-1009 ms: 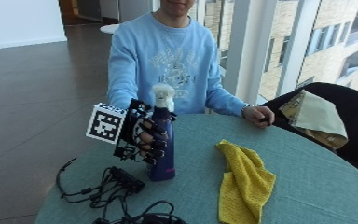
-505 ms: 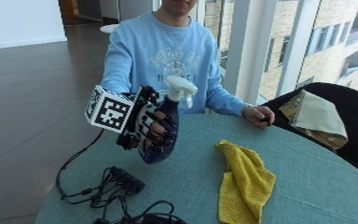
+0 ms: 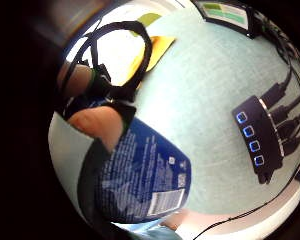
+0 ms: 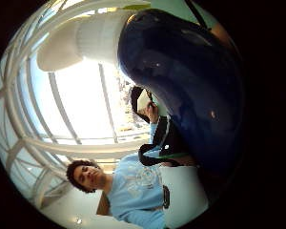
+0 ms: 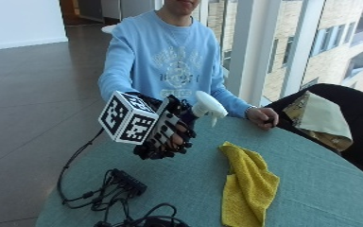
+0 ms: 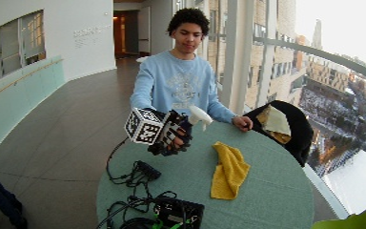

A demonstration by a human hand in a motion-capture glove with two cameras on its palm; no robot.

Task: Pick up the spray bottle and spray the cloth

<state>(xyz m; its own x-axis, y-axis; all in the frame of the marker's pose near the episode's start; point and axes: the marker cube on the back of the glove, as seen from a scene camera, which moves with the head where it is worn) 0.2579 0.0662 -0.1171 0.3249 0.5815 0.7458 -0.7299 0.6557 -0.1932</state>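
I hold the spray bottle (image 5: 194,113) up off the round table (image 5: 320,184) in my gloved right hand (image 5: 166,135), my fingers (image 5: 180,138) curled round its dark blue body so that most of the body is hidden behind the hand from the outside view. The bottle is tilted, its white spray head (image 5: 208,107) sticking out above my hand and leaning toward the yellow cloth (image 5: 247,187). The cloth lies rumpled on the green tabletop, below and beside the bottle, apart from it and untouched. From the palm, the blue body with its printed label (image 3: 150,175) fills much of the view close against my fingers, with the tabletop beneath it; on the thumb side the dark blue curve of the bottle and its white head (image 4: 86,40) show against the bright windows (image 4: 76,100). My bare left hand (image 5: 263,117) rests on the table's far edge. A small black hub (image 5: 128,182) with cables plugged into it lies on the table near the front edge, below my raised hand. Behind the table a dark chair (image 5: 351,127) has a pale cloth (image 5: 320,118) draped over it.
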